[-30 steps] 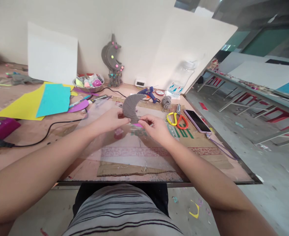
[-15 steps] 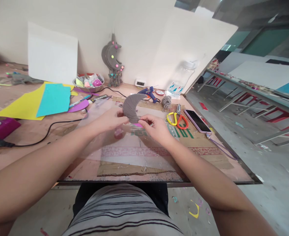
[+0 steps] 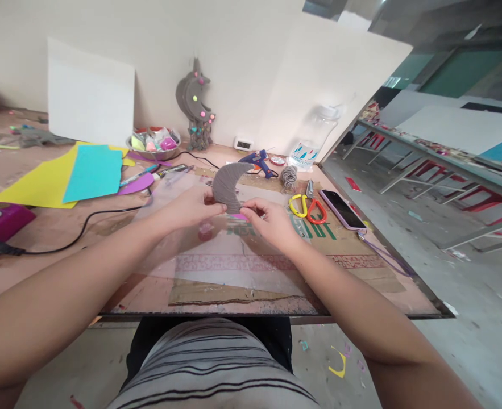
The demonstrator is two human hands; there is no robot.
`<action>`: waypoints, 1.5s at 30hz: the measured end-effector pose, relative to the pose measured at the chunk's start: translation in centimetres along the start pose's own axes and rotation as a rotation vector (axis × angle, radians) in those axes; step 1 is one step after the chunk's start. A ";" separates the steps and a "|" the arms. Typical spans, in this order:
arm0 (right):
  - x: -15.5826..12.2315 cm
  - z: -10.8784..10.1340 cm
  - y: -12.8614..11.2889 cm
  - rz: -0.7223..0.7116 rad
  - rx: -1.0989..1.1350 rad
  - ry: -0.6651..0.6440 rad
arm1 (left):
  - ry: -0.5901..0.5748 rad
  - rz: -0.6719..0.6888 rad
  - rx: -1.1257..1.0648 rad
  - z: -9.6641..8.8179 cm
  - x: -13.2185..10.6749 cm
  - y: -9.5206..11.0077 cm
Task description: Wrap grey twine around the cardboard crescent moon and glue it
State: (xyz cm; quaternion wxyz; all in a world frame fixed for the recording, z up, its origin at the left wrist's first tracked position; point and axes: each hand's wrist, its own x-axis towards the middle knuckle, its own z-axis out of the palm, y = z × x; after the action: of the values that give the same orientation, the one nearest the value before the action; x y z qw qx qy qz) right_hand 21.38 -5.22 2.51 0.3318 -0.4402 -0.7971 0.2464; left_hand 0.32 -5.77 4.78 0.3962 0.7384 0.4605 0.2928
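A grey crescent moon (image 3: 225, 186), its surface wound with yarn, is held up over the middle of the work table. My left hand (image 3: 202, 205) pinches its lower left side, thumb in front. At its lower right tip, my right hand (image 3: 266, 218) grips it between thumb and fingers. Beneath the hands lies a sheet of cardboard (image 3: 353, 258) with green and red print, partly covered by a translucent sheet. Beyond the moon are a blue glue gun (image 3: 259, 162) and a ball of grey yarn (image 3: 289, 177). Scissors (image 3: 307, 207) with yellow and orange handles lie to the right.
A phone (image 3: 343, 210) lies near the table's right edge. At the back stand a decorated moon ornament (image 3: 193, 99), a small clock (image 3: 243, 144), a clear jar (image 3: 314, 139) and a metal bowl (image 3: 154, 149). Coloured sheets (image 3: 92, 173) and a black cord (image 3: 92, 218) are on the left.
Almost nothing differs. My left thumb has slid slightly to the right along the lower edge of the moon, which both hands still hold in the same place.
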 end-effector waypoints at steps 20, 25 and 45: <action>0.0 -0.1 0.1 -0.021 0.000 -0.003 | -0.026 -0.042 -0.081 0.3 -0.4 0.4; 0.2 -0.5 -0.1 -0.019 -0.006 0.037 | 0.042 -0.034 -0.083 0.0 -0.3 0.6; 0.0 -0.5 -0.2 -0.070 -0.124 0.043 | 0.335 0.004 -0.214 0.1 0.3 -1.0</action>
State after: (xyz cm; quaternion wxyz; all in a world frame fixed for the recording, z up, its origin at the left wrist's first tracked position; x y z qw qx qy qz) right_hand 21.65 -5.31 2.94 0.3293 -0.4372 -0.8184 0.1752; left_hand 0.12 -5.26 3.87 0.3898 0.6339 0.4847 0.4596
